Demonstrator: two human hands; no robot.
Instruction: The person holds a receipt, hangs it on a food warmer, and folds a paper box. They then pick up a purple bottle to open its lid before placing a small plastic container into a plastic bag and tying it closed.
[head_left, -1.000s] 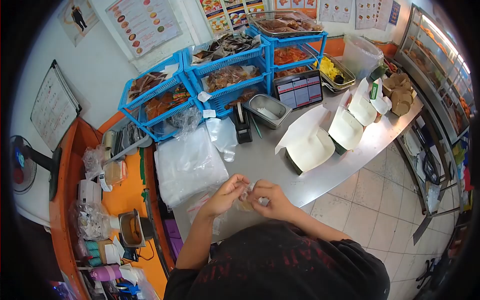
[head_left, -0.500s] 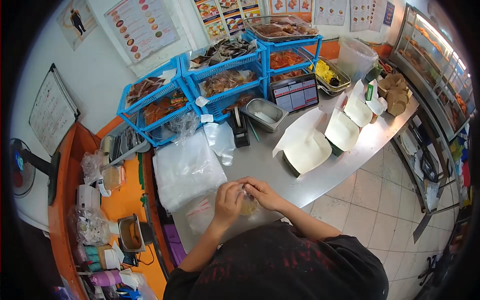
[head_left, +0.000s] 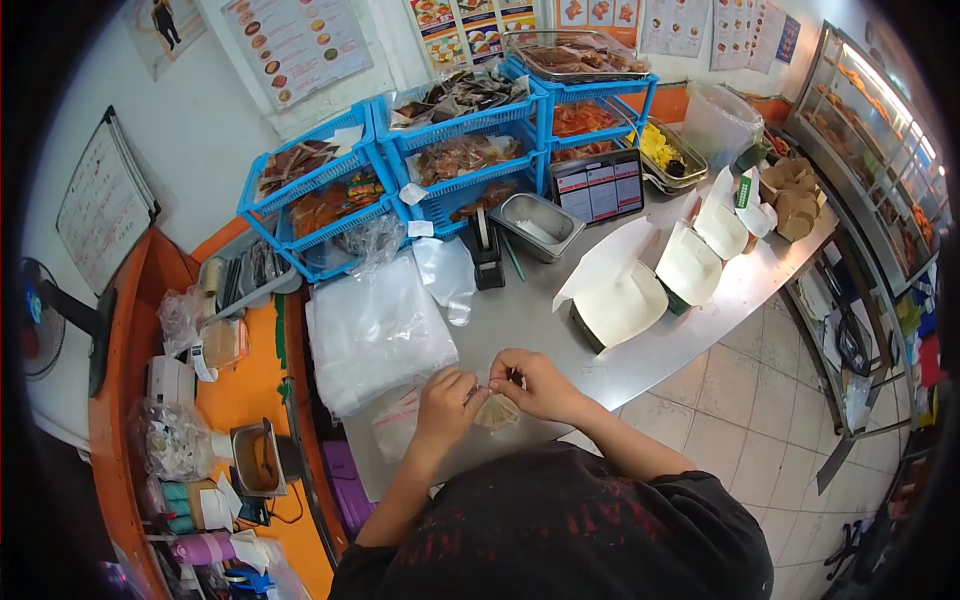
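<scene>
A small clear plastic bag (head_left: 497, 412) with pale yellowish contents hangs just above the steel counter's near edge, close to my body. My left hand (head_left: 448, 405) is closed in a pinch on the left side of its gathered top. From the right, my right hand (head_left: 537, 387) pinches the same top, thumb and forefinger together. The fingertips of both hands almost meet there. What the contents are, I cannot make out. Left of my left hand lies a flat clear bag with a red strip (head_left: 398, 425). A stack of clear plastic bags (head_left: 375, 335) lies beyond it.
Open paper food boxes (head_left: 622, 308) stand along the counter (head_left: 520, 325) to the right. Farther back are a tape dispenser (head_left: 484, 255), a steel pan (head_left: 540, 225), a tablet (head_left: 598, 187) and blue stacked baskets (head_left: 455, 130) of packets. An orange shelf (head_left: 255, 385) is at left.
My right hand has shifted slightly right and its fingers have drawn into a tighter pinch. The fingertips have moved a little apart at the bag's top, and more of the bag shows.
</scene>
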